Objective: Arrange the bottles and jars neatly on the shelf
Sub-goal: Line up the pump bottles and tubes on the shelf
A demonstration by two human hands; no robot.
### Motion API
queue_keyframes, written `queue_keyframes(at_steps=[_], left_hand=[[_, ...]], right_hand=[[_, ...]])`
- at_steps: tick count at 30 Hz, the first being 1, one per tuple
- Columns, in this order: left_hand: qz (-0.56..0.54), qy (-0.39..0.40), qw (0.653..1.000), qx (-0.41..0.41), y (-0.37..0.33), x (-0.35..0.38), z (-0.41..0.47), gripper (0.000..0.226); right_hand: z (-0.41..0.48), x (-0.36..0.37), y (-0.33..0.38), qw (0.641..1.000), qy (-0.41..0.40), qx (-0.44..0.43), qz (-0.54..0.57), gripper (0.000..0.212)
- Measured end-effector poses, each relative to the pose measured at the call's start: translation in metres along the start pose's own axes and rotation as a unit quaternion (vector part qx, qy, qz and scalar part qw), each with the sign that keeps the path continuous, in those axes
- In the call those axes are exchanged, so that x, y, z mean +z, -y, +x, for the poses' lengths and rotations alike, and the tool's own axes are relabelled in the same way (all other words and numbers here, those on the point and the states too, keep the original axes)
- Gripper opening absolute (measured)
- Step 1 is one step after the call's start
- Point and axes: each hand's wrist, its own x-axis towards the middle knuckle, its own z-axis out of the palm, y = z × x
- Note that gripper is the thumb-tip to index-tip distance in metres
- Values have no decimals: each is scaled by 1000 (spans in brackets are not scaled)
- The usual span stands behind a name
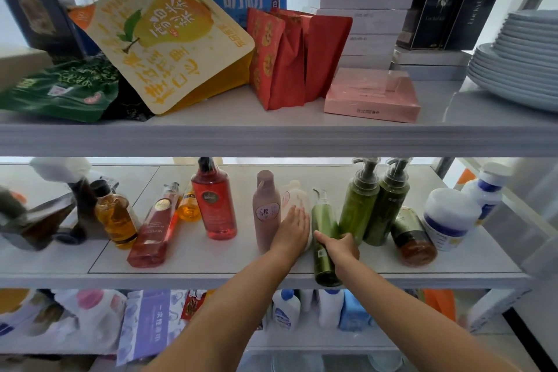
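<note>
Olive-green bottle, mauve bottle, red bottle, white-and-blue jar.

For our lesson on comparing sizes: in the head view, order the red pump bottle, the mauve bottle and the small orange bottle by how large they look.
1. red pump bottle and mauve bottle: too alike to rank.
2. small orange bottle: clearly smallest, though partly hidden and set further back.

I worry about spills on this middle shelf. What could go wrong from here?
The right hand grips a slim green pump bottle whose base overhangs the shelf edge; it may drop if released. The left hand presses a white bottle beside the upright mauve bottle, which could topple.
</note>
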Motion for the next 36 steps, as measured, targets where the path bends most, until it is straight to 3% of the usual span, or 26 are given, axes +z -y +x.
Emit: queue_keyframes(at_steps=[3,6,9,15,20,29,32,36], left_hand=[[-47,-84,992,82,3,14,-25,46],[-90,-152,972,158,11,38,-51,52],[-91,-164,970,152,25,48,-68,41],[-87,-140,979,122,37,45,-69,32],[-57,-104,987,109,45,48,-71,42],[-66,9,996,59,48,47,-70,48],[-84,15,995,47,47,46,-77,48],[-128,28,991,-8,47,50,-96,49]], right_hand=[[-4,0,4,995,-31,-22,-87,79],[-10,-2,1,988,-31,-23,-150,95],[-16,-1,-11,979,-40,-31,-196,96],[-22,7,-12,985,-72,-41,-154,73],[-18,12,-6,987,-83,-61,-127,63],[-18,29,0,976,-120,-110,-147,65],[-27,30,-6,949,-144,-194,-201,67],[-42,46,-9,871,-145,-430,-189,48]])
